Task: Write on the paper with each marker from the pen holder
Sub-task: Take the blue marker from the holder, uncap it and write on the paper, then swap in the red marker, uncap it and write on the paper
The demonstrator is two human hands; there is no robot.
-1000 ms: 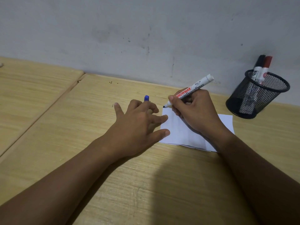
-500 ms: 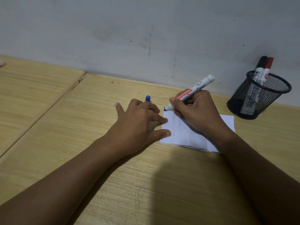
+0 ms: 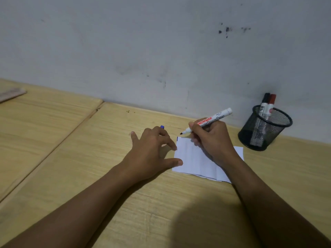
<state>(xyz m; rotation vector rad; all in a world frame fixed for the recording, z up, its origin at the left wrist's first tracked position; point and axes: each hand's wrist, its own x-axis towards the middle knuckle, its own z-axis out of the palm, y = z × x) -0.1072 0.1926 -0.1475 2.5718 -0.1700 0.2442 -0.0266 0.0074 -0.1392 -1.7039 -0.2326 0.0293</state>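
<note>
- Right hand (image 3: 212, 140): closed around an uncapped white marker (image 3: 207, 121) in a writing grip; the dark tip points left and hovers just past the paper's far-left corner, apparently not touching the sheet.
- Left hand (image 3: 152, 151): fingers spread and lying flat on the wooden table (image 3: 125, 203), with the thumb and one fingertip at the left edge of the paper (image 3: 195, 158), steadying it. A small blue cap (image 3: 162, 126) shows behind the fingers; whether it is held or merely lies there cannot be told.
- Paper: a white sheet lying flat between the two hands, partly under the right hand. A short blue stroke marks its far-left corner; the rest of the visible surface looks blank.
- Pen holder (image 3: 265, 129): black mesh cup standing to the right, near the wall, holding two capped markers, one black-capped (image 3: 265, 101) and one red-capped (image 3: 271, 102).
- Progress, as judged: the first marker is in use and has barely begun; the two in the holder appear untouched, so most of the task is left.
</note>
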